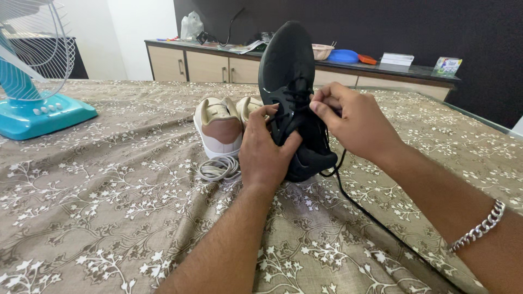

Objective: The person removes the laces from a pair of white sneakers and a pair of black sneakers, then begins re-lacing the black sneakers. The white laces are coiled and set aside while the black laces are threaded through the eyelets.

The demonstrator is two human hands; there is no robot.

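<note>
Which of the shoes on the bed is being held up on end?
The black shoe, gripped by the left hand with its toe pointing up. The two white and beige shoes lie flat on the bedspread behind it.

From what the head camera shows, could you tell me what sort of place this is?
Probably a home bedroom: the hands work on a black shoe over a floral bedsheet, with a blue table fan on it and a cluttered cabinet behind.

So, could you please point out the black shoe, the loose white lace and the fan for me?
black shoe (286,54), head view, on the upturned toe.
white lace (218,167), head view, on the coiled bundle.
fan (38,114), head view, on the turquoise base.
</note>
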